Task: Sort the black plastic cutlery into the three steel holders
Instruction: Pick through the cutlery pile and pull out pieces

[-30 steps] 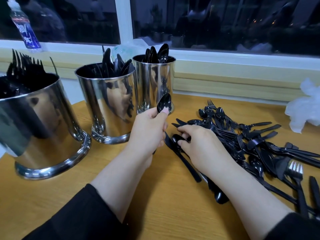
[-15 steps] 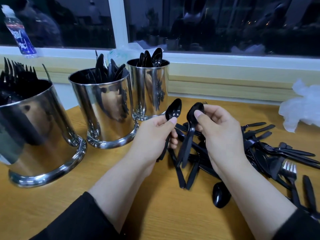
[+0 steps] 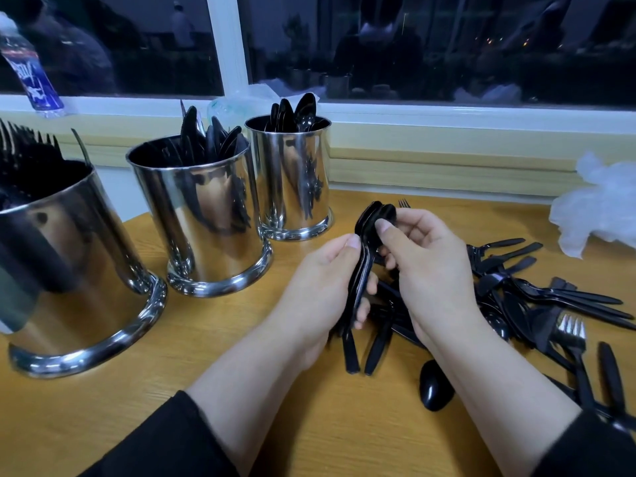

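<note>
My left hand (image 3: 320, 287) and right hand (image 3: 423, 266) both pinch the stacked spoons (image 3: 373, 223); loose nesting could slip, dropping one short of the far spoon holder (image 3: 292, 187).

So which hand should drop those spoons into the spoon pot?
Probably the left hand. It grips the handles of the stacked spoons and lies nearer the far holder, where spoon bowls stick up. The right hand only pinches the bowls and sits nearer the loose pile.
</note>
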